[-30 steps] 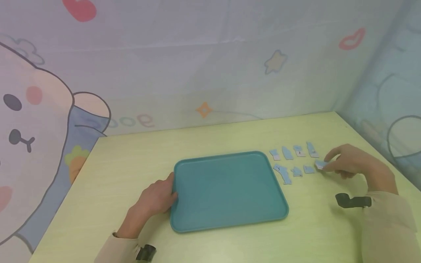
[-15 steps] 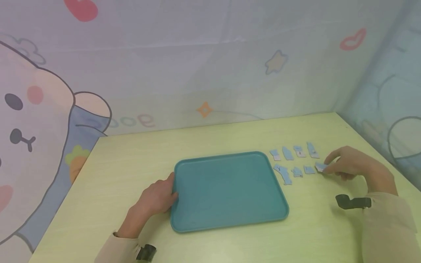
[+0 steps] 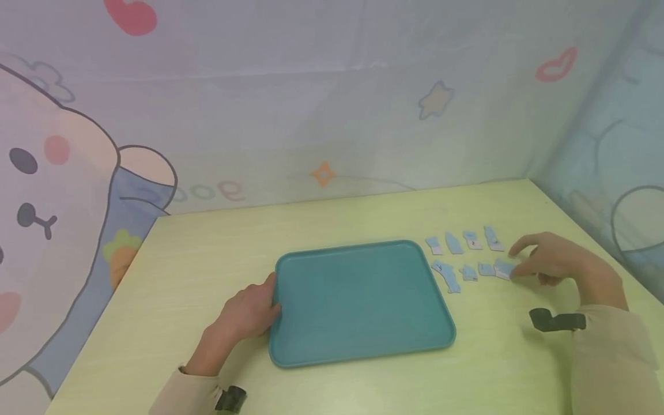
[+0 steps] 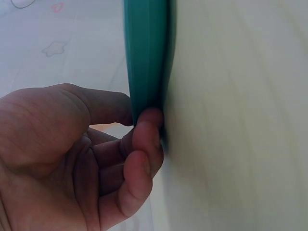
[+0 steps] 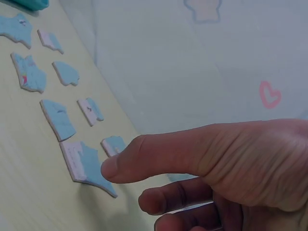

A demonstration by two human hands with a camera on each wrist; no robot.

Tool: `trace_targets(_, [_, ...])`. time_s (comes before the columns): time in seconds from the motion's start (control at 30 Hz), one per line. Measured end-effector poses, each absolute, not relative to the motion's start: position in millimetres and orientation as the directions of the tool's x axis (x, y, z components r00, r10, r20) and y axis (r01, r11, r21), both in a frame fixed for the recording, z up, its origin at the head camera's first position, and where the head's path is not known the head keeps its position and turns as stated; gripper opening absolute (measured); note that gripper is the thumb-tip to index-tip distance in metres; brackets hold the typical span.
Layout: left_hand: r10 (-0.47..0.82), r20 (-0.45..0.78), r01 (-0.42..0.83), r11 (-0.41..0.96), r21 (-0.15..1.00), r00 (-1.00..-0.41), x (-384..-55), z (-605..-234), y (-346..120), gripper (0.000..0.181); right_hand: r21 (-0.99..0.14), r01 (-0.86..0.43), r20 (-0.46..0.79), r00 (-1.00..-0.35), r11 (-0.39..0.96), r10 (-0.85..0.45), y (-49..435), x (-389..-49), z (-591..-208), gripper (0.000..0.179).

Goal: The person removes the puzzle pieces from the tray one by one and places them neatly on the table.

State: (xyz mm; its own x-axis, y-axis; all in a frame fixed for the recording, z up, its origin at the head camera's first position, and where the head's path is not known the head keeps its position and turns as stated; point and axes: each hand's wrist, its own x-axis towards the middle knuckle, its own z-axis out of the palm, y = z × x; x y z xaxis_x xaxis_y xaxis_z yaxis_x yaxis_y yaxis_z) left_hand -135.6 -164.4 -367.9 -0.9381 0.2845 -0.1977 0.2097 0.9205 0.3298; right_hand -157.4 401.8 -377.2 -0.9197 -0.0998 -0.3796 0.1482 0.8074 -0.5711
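Observation:
My left hand grips the left rim of a teal tray that rests on the table. In the left wrist view, the thumb and curled fingers pinch the tray's edge. Over on the right, my right hand hovers with thumb and forefinger spread apart. Its thumb tip is at the edge of a flat blue-and-white puzzle piece, which lies on the table; whether they touch I cannot tell. That piece sits against or very near a smaller blue puzzle piece on its left.
Several other irregular light-blue pieces lie in two rows right of the tray, among them a long forked piece and a tall piece. The yellowish table meets a printed cloth backdrop behind, with another cloth at the right.
The puzzle piece at my right hand was held tilted between the fingers; now it lies flat beside its neighbour, and the fingers have parted from it. My left hand and the tray stay put.

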Motion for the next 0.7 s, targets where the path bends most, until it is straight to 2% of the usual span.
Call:
trace_targets(0.17, [0.281, -0.197, 0.206, 0.921, 0.332, -0.939, -135, -368, -165, 0.065, -0.594, 0.119, -0.361, -0.923, 0.796, -0.131, 397, -158, -371, 0.065])
trace_targets(0.27, [0.28, -0.196, 0.204, 0.92, 0.335, -0.94, -135, -368, -165, 0.064, -0.559, 0.079, -0.329, -0.935, 0.825, -0.133, 391, -159, -366, 0.067])
trace_targets(0.47, [0.277, -0.198, 0.204, 0.924, 0.323, -0.94, -136, -365, -165, 0.062, -0.474, -0.035, -0.178, -0.975, 0.88, -0.135, 379, -160, -351, 0.068])
trace_targets(0.7, [0.235, -0.172, 0.182, 0.943, 0.279, -0.957, -139, -360, -164, 0.072, -0.425, -0.093, -0.089, -0.986, 0.9, -0.143, 352, -152, -331, 0.065])
